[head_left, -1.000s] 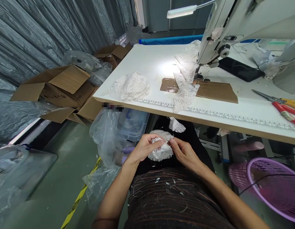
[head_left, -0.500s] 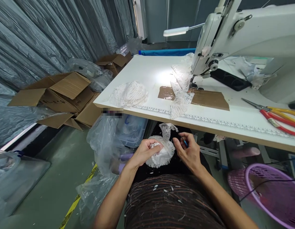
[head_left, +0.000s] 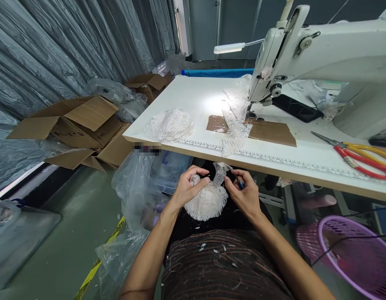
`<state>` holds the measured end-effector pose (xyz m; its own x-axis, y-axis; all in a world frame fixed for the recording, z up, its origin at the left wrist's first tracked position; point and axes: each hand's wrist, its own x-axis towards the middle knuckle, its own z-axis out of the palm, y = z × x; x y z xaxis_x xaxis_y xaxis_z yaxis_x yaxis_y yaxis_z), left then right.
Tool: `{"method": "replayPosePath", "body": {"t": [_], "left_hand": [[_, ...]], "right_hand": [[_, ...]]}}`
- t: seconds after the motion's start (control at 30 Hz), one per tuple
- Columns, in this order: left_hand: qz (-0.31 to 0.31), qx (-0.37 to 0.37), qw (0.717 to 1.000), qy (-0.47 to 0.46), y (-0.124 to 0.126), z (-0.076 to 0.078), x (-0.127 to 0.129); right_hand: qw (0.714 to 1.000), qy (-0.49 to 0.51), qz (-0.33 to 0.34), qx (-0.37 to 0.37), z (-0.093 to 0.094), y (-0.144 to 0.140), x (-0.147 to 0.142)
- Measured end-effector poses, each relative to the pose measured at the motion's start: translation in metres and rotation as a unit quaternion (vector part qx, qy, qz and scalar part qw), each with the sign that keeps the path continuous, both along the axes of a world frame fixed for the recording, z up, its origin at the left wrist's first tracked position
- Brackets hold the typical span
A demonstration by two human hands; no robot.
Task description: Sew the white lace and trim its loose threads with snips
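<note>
Left hand (head_left: 188,189) closed, pinching the top edge of a white lace piece (head_left: 205,202) on the lap. Right hand (head_left: 242,196) just beside it, fingers closed round a small blue-tipped tool (head_left: 238,180); tip close to the lace. A lace strip (head_left: 220,173) rises between the hands toward the desk (head_left: 199,89) edge above. Beyond the hands: lace pile (head_left: 169,124), sewing machine (head_left: 320,54). Far right of the right hand: scissors (head_left: 361,154), pink basket (head_left: 355,250).

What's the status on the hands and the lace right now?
Left hand gripping white lace piece over lap. Right hand pinching small blue-tipped tool at the lace strip. Table edge just above, nothing blocking.
</note>
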<state>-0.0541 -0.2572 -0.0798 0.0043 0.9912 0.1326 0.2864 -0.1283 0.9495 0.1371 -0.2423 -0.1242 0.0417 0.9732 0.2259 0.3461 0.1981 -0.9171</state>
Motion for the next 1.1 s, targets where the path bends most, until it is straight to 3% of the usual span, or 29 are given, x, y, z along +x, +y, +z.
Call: {"method": "replayPosePath", "body": {"t": [0.07,0.2,0.4,0.53,0.63,0.7,0.8,0.97,1.1], "left_hand": [[0.006,0.013,1.0,0.003,0.004,-0.001,0.002],[-0.002,0.014,1.0,0.006,0.005,-0.005,0.005],[-0.016,0.029,0.999,0.01,0.007,-0.007,0.0],[-0.13,0.017,0.991,-0.03,0.011,-0.009,0.004],[-0.258,-0.034,0.959,-0.115,0.009,-0.013,0.011],[-0.297,-0.059,0.937,-0.174,0.005,-0.014,0.014],[-0.278,-0.087,0.934,-0.206,-0.003,-0.011,0.014],[-0.171,-0.133,0.973,-0.076,-0.016,-0.003,0.009],[-0.135,-0.119,0.983,-0.042,-0.019,-0.005,0.007]], "right_hand": [[0.999,-0.022,-0.027,-0.012,-0.001,0.006,-0.001],[1.0,-0.018,-0.007,-0.013,-0.004,0.021,-0.003],[0.993,0.014,0.118,0.004,0.008,0.002,0.001],[0.974,-0.006,0.227,-0.008,0.026,-0.034,0.005],[0.956,-0.015,0.294,0.005,0.034,-0.053,0.009],[0.948,-0.017,0.316,0.017,0.036,-0.057,0.013],[0.948,-0.02,0.317,-0.009,0.036,-0.055,0.018],[0.96,-0.046,0.262,-0.091,0.032,-0.036,0.022],[0.964,-0.097,0.231,-0.092,0.026,-0.023,0.016]]}}
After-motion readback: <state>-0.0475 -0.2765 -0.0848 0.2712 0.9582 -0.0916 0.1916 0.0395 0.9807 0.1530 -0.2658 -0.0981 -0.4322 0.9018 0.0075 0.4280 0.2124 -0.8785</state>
